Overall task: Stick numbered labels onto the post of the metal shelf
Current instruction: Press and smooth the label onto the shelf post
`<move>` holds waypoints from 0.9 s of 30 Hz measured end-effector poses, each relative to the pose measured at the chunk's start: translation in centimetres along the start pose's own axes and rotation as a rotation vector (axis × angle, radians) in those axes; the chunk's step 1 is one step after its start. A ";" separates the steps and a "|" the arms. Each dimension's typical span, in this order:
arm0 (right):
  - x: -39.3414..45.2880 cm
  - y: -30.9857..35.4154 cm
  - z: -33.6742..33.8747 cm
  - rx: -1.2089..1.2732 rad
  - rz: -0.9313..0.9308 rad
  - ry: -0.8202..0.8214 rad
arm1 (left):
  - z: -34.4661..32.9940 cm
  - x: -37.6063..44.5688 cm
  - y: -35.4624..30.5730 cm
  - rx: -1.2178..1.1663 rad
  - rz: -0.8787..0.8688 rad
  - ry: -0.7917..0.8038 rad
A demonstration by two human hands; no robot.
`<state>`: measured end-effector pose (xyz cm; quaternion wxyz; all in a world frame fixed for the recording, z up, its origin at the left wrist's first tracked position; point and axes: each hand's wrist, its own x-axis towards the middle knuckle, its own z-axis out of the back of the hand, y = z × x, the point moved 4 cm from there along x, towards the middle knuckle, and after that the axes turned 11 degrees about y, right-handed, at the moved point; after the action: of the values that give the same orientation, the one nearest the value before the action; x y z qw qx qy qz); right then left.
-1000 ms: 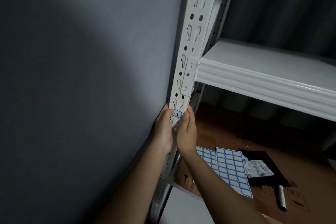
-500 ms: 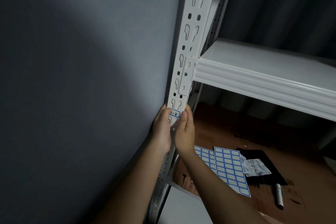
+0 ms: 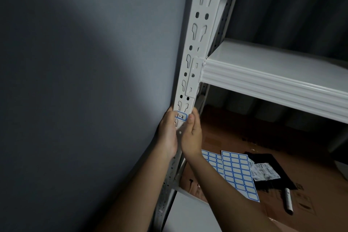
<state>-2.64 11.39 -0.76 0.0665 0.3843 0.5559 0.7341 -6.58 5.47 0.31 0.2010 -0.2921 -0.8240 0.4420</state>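
The white slotted post (image 3: 202,30) of the metal shelf rises through the middle of the view. A blue-bordered label (image 3: 181,116) with handwritten numbers lies on the post's front face, just below the shelf bracket. My left hand (image 3: 168,133) wraps the post's left edge, its thumb on the label's left end. My right hand (image 3: 192,135) holds the right edge, thumb pressing the label's right end.
A white shelf board (image 3: 273,73) juts out to the right of the post. Below it, on brown cardboard (image 3: 320,211), lie two sheets of blank blue-bordered labels (image 3: 237,173), a black sheet with a printed packet (image 3: 265,172), and a marker pen (image 3: 288,200). A grey wall (image 3: 84,81) fills the left.
The hands and label stay in the same place on the post; only the view shifts slightly.
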 end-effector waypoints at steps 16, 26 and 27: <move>0.0 0.0 0.0 -0.015 0.010 0.007 | -0.2 0.0 -0.1 -0.018 -0.002 -0.023; 0.0 -0.1 -0.1 -0.008 -0.002 -0.007 | -0.1 -0.2 0.0 0.047 -0.026 -0.011; 0.0 0.0 -0.1 -0.009 0.000 -0.011 | -0.1 -0.2 0.0 0.055 -0.030 -0.004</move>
<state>-2.71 11.34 -0.80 0.0713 0.3882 0.5521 0.7345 -6.41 5.41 0.37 0.2138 -0.2732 -0.8161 0.4622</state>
